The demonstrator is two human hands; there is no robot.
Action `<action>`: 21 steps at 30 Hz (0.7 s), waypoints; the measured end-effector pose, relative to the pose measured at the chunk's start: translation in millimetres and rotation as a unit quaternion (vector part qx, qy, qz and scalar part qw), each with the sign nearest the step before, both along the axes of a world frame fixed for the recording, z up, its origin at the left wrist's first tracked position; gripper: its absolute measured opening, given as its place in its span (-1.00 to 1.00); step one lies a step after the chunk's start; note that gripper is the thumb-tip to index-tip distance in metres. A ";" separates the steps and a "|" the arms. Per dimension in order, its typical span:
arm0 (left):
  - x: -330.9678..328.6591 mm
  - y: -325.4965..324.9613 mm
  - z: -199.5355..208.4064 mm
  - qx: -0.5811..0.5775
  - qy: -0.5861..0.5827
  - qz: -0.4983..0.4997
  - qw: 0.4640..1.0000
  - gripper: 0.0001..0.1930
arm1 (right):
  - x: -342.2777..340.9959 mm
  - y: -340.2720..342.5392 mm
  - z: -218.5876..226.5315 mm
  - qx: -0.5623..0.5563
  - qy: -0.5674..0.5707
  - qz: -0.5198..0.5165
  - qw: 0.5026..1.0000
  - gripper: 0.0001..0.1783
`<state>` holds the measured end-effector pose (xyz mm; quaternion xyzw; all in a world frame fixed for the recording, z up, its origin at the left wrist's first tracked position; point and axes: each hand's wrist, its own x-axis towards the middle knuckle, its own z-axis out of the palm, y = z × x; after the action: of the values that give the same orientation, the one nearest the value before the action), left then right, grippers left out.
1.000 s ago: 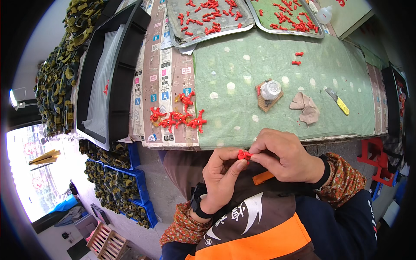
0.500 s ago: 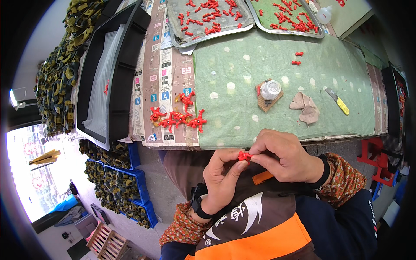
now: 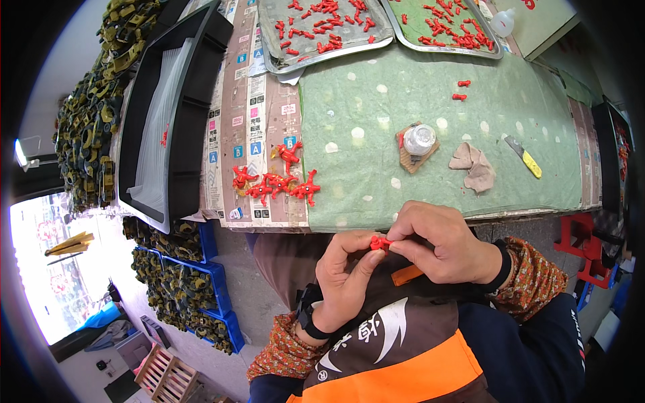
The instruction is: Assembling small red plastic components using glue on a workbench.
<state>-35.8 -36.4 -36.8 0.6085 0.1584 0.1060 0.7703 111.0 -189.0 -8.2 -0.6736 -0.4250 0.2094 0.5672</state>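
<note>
Both the left hand [image 3: 344, 279] and the right hand [image 3: 440, 242] meet just below the centre of the frame, closed on one small, glossy red plastic figure piece [image 3: 378, 242]. The left hand pinches its left part between thumb and forefinger, while the right hand's thumb and fingertips, drawn narrow, grip its right end. The piece is held clear of the table, in front of the person's dark brown apron with an orange band [image 3: 396, 373]. Above the hands, a pale green cloth with whitish spots [image 3: 349, 174] covers the middle of the table. On it, right of centre, a round, clear plastic container [image 3: 420, 140] stands on a scrap of brown corrugated cardboard [image 3: 411, 163]; just beside it lies a crumpled beige rag [image 3: 474, 168], and farther right a knife with a yellow handle and grey blade [image 3: 531, 165]. Two short red plastic parts [image 3: 459, 97] lie near the upper right. Left of centre, a cluster of red plastic figures with spread limbs [image 3: 306, 189] lies by the cloth's left edge. At the top, two shallow metal trays [image 3: 282, 67] bear many loose red pieces, and a long black plastic bin [image 3: 191, 87] occupies the upper left.
</note>
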 end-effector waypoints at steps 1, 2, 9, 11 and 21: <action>0.1 -0.2 0.6 0.002 0.001 0.000 1.000 -0.80 | -0.1 -0.1 -0.1 0.001 -0.001 0.000 1.000 -0.84; 0.2 -0.3 0.9 0.004 0.002 0.000 1.000 -0.80 | -0.2 -0.1 -0.3 0.001 -0.001 0.000 1.000 -0.84; 0.0 -1.1 -0.7 0.018 0.003 0.007 1.000 -0.81 | -1.2 -0.6 -1.7 0.000 0.001 -0.002 1.000 -0.84; -0.4 -1.4 -1.5 0.018 -0.002 0.007 1.000 -0.80 | -1.4 -0.6 -1.9 -0.001 0.004 -0.001 1.000 -0.84; 0.9 -1.0 3.0 0.036 -0.008 0.008 0.999 -0.80 | -1.2 -1.5 -1.9 0.000 0.010 0.000 1.000 -0.84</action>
<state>-34.9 -37.3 -33.8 0.6339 0.1533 0.1225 0.7481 109.7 -190.5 -10.1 -0.6715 -0.4196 0.2162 0.5712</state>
